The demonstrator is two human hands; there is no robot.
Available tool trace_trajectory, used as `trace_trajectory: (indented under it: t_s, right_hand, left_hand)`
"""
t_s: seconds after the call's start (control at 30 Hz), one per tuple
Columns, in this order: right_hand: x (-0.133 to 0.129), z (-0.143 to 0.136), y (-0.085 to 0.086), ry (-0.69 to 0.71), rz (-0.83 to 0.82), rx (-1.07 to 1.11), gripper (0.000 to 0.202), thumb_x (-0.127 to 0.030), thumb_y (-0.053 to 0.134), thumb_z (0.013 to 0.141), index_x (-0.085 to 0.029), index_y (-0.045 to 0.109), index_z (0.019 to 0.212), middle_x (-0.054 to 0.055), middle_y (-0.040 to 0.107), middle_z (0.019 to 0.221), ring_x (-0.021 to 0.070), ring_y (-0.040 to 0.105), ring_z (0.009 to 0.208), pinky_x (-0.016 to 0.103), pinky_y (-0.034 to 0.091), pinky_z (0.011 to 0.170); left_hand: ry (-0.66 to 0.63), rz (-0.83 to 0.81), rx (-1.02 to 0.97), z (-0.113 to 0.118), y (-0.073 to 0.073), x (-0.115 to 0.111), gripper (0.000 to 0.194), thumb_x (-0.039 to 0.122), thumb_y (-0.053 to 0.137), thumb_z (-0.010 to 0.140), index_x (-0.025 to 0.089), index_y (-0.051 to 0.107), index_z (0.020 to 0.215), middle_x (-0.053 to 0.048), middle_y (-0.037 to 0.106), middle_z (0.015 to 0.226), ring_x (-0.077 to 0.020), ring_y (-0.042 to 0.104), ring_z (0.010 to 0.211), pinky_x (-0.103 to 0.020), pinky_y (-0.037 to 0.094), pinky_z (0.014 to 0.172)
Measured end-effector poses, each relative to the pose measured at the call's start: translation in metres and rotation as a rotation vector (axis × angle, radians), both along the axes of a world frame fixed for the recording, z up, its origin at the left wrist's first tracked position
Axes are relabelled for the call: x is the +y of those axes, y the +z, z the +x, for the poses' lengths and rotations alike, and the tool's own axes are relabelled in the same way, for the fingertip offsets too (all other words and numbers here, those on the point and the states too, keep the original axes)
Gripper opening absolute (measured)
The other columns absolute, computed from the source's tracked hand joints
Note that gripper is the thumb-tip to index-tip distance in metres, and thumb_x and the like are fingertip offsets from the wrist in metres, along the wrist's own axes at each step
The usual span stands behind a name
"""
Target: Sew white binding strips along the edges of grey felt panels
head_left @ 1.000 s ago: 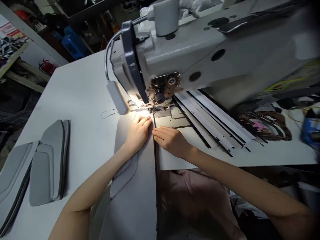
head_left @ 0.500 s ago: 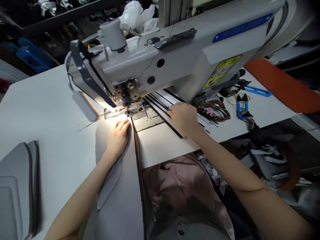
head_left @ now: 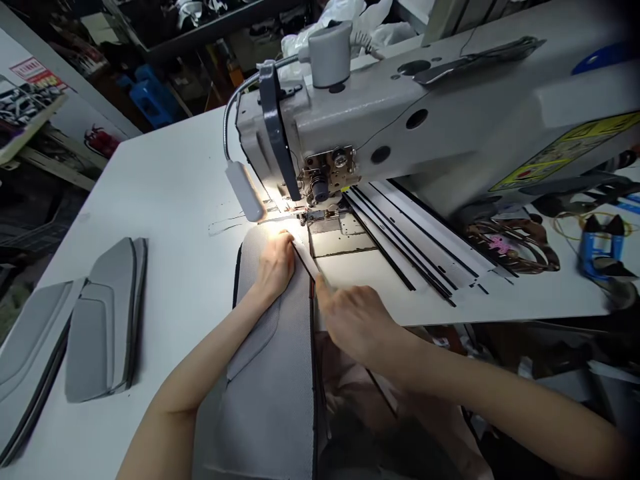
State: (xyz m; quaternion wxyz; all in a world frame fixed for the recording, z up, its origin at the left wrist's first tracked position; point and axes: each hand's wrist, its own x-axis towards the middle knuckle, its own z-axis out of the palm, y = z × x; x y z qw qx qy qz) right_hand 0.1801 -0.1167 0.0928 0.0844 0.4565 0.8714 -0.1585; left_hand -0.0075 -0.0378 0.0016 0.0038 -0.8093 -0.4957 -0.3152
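Note:
A grey mesh fabric panel (head_left: 273, 407) with a dark edge hangs from the sewing machine table towards me, its far end below the presser foot (head_left: 303, 217). My left hand (head_left: 277, 267) is closed at the panel's upper part, fingertips gripping by its right edge, just before the needle area. A narrow white strip with a black edge (head_left: 305, 259) runs from those fingertips to my right hand (head_left: 355, 323). My right hand is closed on this strip, index finger stretched along it at the panel's edge. The strip's tail (head_left: 384, 393) hangs below the hand.
The sewing machine (head_left: 400, 127) spans the back, its small lamp (head_left: 245, 193) lit. More black-edged white strips (head_left: 410, 240) lie under its arm. Stacked grey panels (head_left: 103, 320) rest at left. Blue-handled thread snips (head_left: 601, 247) and a brown hair claw (head_left: 515, 243) lie at right.
My right hand has moved from the pile of strips to the panel's edge, bringing one strip along. My left hand stays on the panel. The view has swung left.

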Motion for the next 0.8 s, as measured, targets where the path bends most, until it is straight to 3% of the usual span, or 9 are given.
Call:
trace_trajectory:
  t_s: [0.13, 0.3, 0.43, 0.57, 0.63, 0.8]
  right_hand:
    - [0.009, -0.015, 0.008, -0.010, 0.002, 0.120, 0.062, -0.003, 0.052, 0.078, 0.001, 0.052, 0.139, 0.007, 0.065, 0.062, 0.0187, 0.065, 0.060, 0.026, 0.036, 0.052]
    - [0.015, -0.028, 0.014, -0.058, -0.076, 0.322, 0.056, -0.010, 0.050, 0.082, -0.004, 0.053, 0.137, 0.005, 0.068, 0.068, 0.0180, 0.065, 0.063, 0.027, 0.039, 0.057]
    - [0.016, -0.029, -0.005, -0.106, -0.073, 0.400, 0.052, -0.014, 0.048, 0.086, -0.010, 0.053, 0.138, 0.004, 0.071, 0.071, 0.0193, 0.065, 0.063, 0.028, 0.039, 0.058]
    - [0.013, -0.016, -0.035, -0.306, -0.005, 0.456, 0.045, -0.014, 0.039, 0.096, -0.014, 0.052, 0.140, 0.007, 0.074, 0.087, 0.0197, 0.069, 0.076, 0.028, 0.045, 0.067]
    - [0.006, -0.010, -0.046, -0.376, -0.033, 0.484, 0.046, -0.016, 0.040, 0.097, -0.012, 0.050, 0.142, 0.010, 0.074, 0.096, 0.0210, 0.069, 0.082, 0.031, 0.048, 0.072]
    - [-0.021, -0.012, -0.056, -0.364, -0.175, 0.619, 0.065, -0.019, 0.044, 0.092, -0.005, 0.031, 0.154, 0.015, 0.071, 0.106, 0.0259, 0.068, 0.090, 0.038, 0.054, 0.079]
  left_hand:
    - [-0.140, -0.112, 0.013, -0.002, 0.004, 0.002, 0.030, 0.014, 0.036, 0.098, 0.020, 0.064, 0.108, -0.009, 0.069, 0.119, -0.0222, 0.063, 0.105, -0.040, 0.053, 0.092]
    - [-0.173, -0.202, -0.043, -0.009, 0.009, 0.006, 0.030, 0.016, 0.047, 0.091, 0.020, 0.070, 0.109, -0.007, 0.071, 0.121, -0.0249, 0.062, 0.106, -0.045, 0.053, 0.095]
    - [-0.174, -0.238, -0.005, -0.007, 0.015, 0.004, 0.026, 0.024, 0.048, 0.093, 0.019, 0.070, 0.106, -0.006, 0.071, 0.122, -0.0240, 0.062, 0.104, -0.045, 0.052, 0.095]
    - [-0.169, -0.178, 0.093, -0.001, 0.017, -0.001, 0.033, 0.027, 0.047, 0.095, 0.015, 0.064, 0.120, -0.010, 0.066, 0.130, -0.0267, 0.059, 0.112, -0.048, 0.049, 0.101]
    - [-0.175, -0.160, 0.131, 0.000, 0.017, -0.002, 0.034, 0.027, 0.046, 0.095, 0.015, 0.062, 0.123, -0.012, 0.065, 0.130, -0.0268, 0.058, 0.113, -0.049, 0.047, 0.103]
    - [-0.218, -0.175, 0.185, 0.001, 0.021, -0.002, 0.028, 0.024, 0.045, 0.094, 0.015, 0.063, 0.113, -0.011, 0.066, 0.128, -0.0261, 0.057, 0.108, -0.047, 0.048, 0.100]
